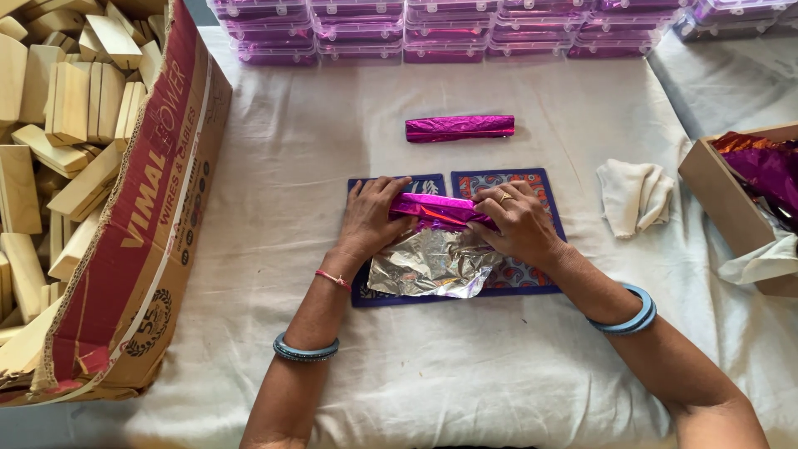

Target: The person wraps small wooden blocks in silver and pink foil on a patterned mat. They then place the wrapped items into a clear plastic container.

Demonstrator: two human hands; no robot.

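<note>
Hands, left [371, 218] and right [519, 223], are clasping opposite ends of a half-wrapped block [440, 209] between them, pinning it on the patterned mat [544, 237] while its loose foil [428, 264] is spreading toward the wrists.

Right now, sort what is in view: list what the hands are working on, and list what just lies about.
In hand:
left hand
right hand
magenta foil-wrapped block
loose silver foil flap
blue patterned mat

Lying about:
finished magenta bar
white cloth
carton of wooden blocks
purple boxes
</note>
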